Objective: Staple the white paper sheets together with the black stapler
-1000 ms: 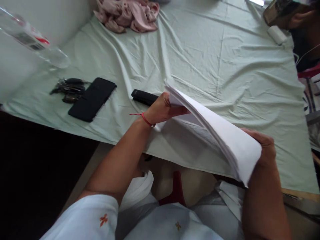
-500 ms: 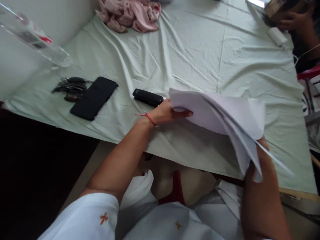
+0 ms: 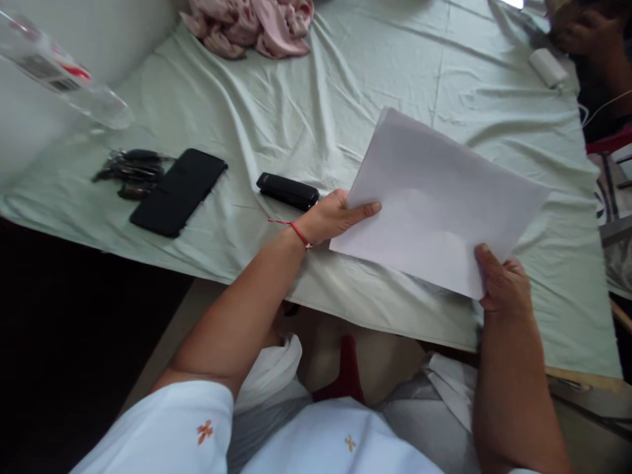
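White sheets of paper [image 3: 434, 204] are held out over the near part of the table, blank side up and tilted. My left hand [image 3: 336, 216] grips their left edge, thumb on top and fingers hidden underneath. At the lower right corner my right hand [image 3: 506, 283] is closed on the paper, its thumb also on top. A black stapler-like object [image 3: 288, 191] lies just beyond my left wrist. Farther left rest a black phone [image 3: 178, 192] and a bunch of keys [image 3: 132, 172], side by side.
A pale green cloth [image 3: 375, 79] covers the table. A clear plastic bottle [image 3: 59, 72] is at the far left by the wall. Crumpled pink fabric [image 3: 257, 26] lies at the back. On the right are a white charger [image 3: 548, 68] and another person's hand [image 3: 587, 33].
The sheets were bent and fanned apart; now they lie flat together, raised at the far edge. My right hand has come into view on the paper's corner. The other person's hand has shifted.
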The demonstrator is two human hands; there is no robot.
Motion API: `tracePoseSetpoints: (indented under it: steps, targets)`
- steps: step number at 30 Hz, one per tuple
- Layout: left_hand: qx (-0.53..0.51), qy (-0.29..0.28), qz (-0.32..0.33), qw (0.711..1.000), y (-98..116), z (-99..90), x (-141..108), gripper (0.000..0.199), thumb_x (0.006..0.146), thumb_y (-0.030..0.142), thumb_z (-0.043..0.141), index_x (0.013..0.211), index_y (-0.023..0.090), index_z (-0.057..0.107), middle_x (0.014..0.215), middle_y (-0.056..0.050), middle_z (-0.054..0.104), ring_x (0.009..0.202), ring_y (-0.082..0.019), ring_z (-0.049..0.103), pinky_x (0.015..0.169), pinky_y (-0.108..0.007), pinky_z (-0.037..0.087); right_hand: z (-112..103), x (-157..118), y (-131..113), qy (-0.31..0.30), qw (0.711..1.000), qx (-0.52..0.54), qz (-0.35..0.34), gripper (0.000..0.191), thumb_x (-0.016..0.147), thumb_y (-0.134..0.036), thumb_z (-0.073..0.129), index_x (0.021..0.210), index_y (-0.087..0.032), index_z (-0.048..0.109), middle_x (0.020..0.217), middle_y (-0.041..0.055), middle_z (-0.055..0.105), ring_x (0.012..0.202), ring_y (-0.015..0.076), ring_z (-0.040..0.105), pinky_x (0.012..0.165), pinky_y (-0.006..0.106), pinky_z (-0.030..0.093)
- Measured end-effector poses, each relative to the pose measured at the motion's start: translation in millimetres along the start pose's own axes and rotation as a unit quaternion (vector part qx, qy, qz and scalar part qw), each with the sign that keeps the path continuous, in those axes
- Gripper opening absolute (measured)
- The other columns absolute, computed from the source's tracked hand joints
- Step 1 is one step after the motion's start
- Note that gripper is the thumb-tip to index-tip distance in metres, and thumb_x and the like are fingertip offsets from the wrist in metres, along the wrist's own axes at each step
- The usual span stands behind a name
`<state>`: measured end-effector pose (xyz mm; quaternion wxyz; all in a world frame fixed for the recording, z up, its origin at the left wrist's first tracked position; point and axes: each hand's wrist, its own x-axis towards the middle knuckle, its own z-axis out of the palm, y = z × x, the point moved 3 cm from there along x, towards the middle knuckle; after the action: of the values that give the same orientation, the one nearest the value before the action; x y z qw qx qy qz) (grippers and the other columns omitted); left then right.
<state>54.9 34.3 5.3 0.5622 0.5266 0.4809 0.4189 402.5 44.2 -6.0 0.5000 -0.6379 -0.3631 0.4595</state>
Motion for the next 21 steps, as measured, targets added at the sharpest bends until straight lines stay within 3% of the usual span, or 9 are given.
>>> tracePoseSetpoints:
  steps: [4,11,21]
  targets:
    - [-0.050,0.012,-0.062,0.997,-4,0.3,3,0.046,0.090,0.061,0.073,0.096,0.015,0.076,0.099,-0.011,0.077,0.088,-0.023,0.073,0.079,-0.037,0.062,-2,-2,-3,0.001,1.000,0.026,-0.003,0.051,0.049,-0.040,0.101,0.089,-0.017,0.079,0.090,0.0058,0.080,0.069,0.0175,0.071,0.076,0.034,0.065]
    - [-0.080,0.025,-0.034,0.996,5,-0.7,1,0.035,0.092,0.048,0.074,0.093,0.014,0.075,0.097,-0.010,0.074,0.093,-0.024,0.072,0.095,-0.043,0.059,3,-2,-6,-0.020,0.994,0.094,-0.055,0.047,0.046,-0.034,0.103,0.083,-0.019,0.078,0.092,0.0028,0.080,0.085,0.0133,0.074,0.078,0.023,0.063]
    - [-0.096,0.012,-0.048,0.994,8,-0.2,-3,0.037,0.085,0.050,0.082,0.091,0.014,0.074,0.092,-0.008,0.076,0.081,-0.021,0.073,0.079,-0.037,0.062,4,-1,-7,-0.015,0.995,0.069,-0.071,0.047,0.050,-0.038,0.102,0.085,-0.017,0.080,0.090,0.0050,0.080,0.080,0.0130,0.074,0.074,0.021,0.063]
